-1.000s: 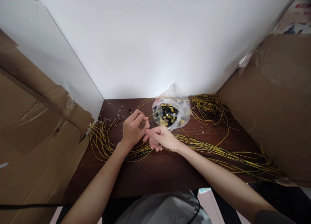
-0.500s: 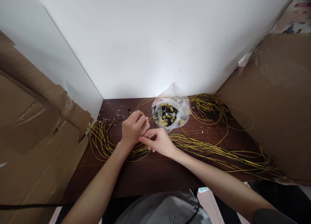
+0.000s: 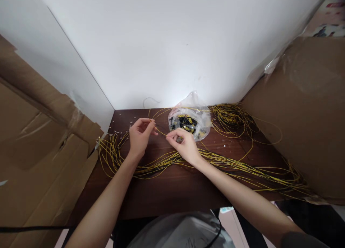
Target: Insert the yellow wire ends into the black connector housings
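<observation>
- Yellow-and-black bundle [image 3: 215, 158]: laid across the table [image 3: 172, 194], long axis left to right. Left ends fan out among small pale tips; whether they are finished cannot be told.
- Left hand [image 3: 139, 135]: thumb and forefinger pinch a single wire [image 3: 161, 132].
- Wire: held above the table between both hands, left of the bag. This span slopes down to the right; past the left hand, a thin strand rises and curls rightward. Any part fitted to it is too small to confirm.
- Right hand [image 3: 186, 146]: fingertips closed on the wire's lower stretch.
- Bag [image 3: 205, 122]: open; loose black and yellow parts [image 3: 192, 122] inside appear unused. Work is judged under way.
- Coil [image 3: 229, 113]: tangled, apparently left unsorted.
</observation>
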Demonstrator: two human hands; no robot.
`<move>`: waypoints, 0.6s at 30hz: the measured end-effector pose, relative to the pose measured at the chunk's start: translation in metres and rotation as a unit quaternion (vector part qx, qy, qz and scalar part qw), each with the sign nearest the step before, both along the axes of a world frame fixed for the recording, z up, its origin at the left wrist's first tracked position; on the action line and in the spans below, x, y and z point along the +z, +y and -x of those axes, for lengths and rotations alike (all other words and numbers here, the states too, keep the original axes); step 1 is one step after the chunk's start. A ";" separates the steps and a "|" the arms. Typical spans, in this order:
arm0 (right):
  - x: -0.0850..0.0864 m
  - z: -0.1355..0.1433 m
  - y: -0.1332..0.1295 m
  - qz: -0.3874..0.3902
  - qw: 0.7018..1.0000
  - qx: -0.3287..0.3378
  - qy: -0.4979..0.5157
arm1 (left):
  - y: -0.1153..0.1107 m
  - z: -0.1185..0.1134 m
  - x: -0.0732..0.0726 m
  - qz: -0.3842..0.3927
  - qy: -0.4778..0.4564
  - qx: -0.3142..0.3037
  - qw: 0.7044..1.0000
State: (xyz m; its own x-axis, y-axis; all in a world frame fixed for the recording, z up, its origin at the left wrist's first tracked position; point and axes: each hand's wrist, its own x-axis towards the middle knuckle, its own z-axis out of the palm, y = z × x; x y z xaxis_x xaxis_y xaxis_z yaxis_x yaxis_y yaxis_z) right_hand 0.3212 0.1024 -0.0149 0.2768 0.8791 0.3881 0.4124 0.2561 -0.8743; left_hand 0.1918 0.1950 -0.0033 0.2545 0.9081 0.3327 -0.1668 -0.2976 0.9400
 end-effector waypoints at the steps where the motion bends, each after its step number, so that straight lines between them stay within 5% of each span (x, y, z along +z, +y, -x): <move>1: 0.002 -0.003 0.000 -0.015 1.000 -0.016 -0.019 | 0.001 0.000 0.001 0.020 -0.022 0.001 1.000; 8: 0.007 -0.020 0.002 -0.002 0.993 -0.061 -0.098 | 0.004 0.003 0.006 0.105 -0.130 0.003 0.986; 13: 0.000 -0.021 0.005 0.081 0.996 0.021 0.014 | 0.008 0.004 0.003 0.112 -0.171 0.024 0.979; 18: -0.002 -0.022 0.006 0.092 0.994 0.035 0.046 | 0.017 0.008 -0.001 0.210 -0.224 0.049 0.951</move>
